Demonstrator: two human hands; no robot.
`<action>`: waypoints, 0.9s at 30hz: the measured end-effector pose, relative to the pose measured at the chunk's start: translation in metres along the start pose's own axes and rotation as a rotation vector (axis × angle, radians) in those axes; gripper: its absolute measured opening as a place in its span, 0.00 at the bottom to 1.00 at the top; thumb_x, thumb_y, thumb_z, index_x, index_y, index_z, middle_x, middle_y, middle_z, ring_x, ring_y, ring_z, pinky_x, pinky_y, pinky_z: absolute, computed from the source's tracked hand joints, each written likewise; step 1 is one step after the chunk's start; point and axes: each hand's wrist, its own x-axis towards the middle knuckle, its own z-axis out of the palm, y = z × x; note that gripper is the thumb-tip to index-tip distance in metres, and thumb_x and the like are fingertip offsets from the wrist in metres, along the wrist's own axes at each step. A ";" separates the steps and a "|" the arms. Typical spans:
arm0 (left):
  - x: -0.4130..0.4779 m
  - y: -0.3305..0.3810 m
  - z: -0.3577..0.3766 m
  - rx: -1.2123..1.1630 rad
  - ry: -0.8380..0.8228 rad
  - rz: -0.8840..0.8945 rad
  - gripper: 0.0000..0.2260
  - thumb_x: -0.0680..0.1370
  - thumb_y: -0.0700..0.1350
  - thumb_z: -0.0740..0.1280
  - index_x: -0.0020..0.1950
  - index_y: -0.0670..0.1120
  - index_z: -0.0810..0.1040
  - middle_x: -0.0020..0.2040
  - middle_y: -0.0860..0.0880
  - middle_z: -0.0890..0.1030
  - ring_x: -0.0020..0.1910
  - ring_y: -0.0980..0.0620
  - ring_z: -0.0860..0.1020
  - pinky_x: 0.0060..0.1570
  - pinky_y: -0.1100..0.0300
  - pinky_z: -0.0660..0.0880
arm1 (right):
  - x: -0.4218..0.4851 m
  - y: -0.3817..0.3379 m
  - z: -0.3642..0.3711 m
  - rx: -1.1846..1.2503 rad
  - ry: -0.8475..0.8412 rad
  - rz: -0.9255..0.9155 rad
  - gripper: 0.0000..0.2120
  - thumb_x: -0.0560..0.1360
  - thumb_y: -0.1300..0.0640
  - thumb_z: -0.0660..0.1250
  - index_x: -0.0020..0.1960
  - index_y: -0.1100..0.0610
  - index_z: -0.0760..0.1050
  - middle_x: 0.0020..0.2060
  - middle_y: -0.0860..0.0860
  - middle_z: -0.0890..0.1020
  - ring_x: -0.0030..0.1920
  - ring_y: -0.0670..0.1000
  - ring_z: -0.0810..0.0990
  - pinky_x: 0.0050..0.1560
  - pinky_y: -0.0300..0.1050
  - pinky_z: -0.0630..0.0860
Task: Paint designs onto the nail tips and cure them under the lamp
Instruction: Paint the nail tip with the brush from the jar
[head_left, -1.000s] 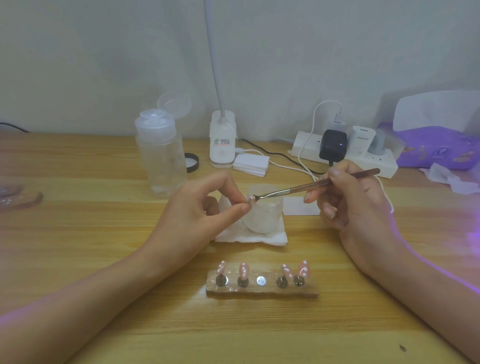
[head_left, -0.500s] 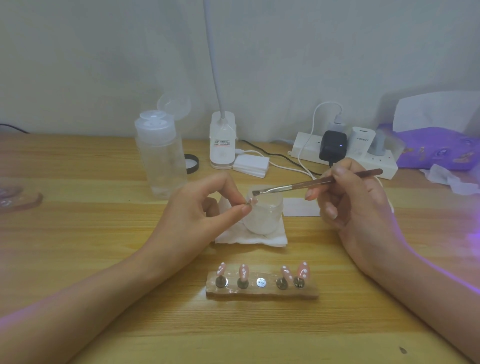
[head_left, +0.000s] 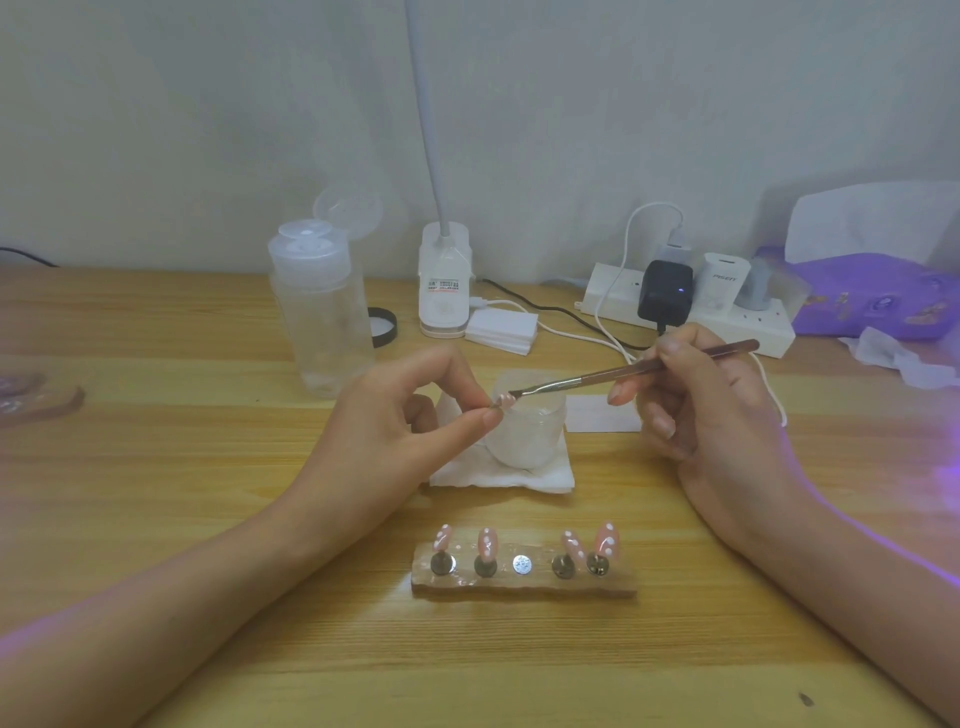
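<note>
My left hand (head_left: 395, 431) pinches a small pink nail tip (head_left: 505, 400) between thumb and forefinger, above a frosted jar (head_left: 527, 436). My right hand (head_left: 701, 410) grips a thin brown brush (head_left: 639, 370), and its bristle end touches the pinched tip. Near the table's front stands a holder block (head_left: 524, 582) with several pink nail tips (head_left: 605, 540) on metal pegs, each dotted or lined in white. Its middle peg (head_left: 521, 564) is bare.
The jar sits on a folded white tissue (head_left: 498, 475). A clear pump bottle (head_left: 319, 312) with its lid open, a white gooseneck lamp base (head_left: 444, 283), a power strip (head_left: 727, 317) with plugs and cables, and a purple tissue pack (head_left: 872, 296) line the back. Purple light falls from the right edge.
The brush tip lifted off the pinched nail tip half a second ago and has come back down onto it. My left hand has held still.
</note>
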 end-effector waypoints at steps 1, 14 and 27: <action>0.000 0.000 0.000 0.000 -0.001 -0.002 0.08 0.75 0.42 0.74 0.39 0.47 0.77 0.35 0.56 0.78 0.23 0.58 0.66 0.28 0.70 0.64 | 0.000 0.000 -0.001 0.019 0.012 0.003 0.13 0.83 0.58 0.58 0.39 0.52 0.70 0.33 0.55 0.83 0.24 0.46 0.66 0.24 0.38 0.56; 0.000 -0.001 0.000 -0.002 -0.003 0.007 0.08 0.76 0.42 0.74 0.39 0.48 0.77 0.35 0.57 0.78 0.23 0.58 0.66 0.28 0.70 0.64 | 0.001 0.000 -0.002 0.013 -0.055 -0.055 0.09 0.79 0.53 0.61 0.40 0.53 0.69 0.34 0.55 0.84 0.24 0.46 0.66 0.23 0.38 0.57; 0.000 -0.001 0.000 0.006 0.002 -0.002 0.08 0.76 0.42 0.74 0.40 0.47 0.78 0.35 0.58 0.78 0.23 0.59 0.67 0.28 0.70 0.65 | 0.000 0.001 -0.001 -0.040 -0.033 -0.034 0.11 0.80 0.54 0.61 0.39 0.51 0.71 0.33 0.56 0.84 0.24 0.46 0.67 0.24 0.38 0.58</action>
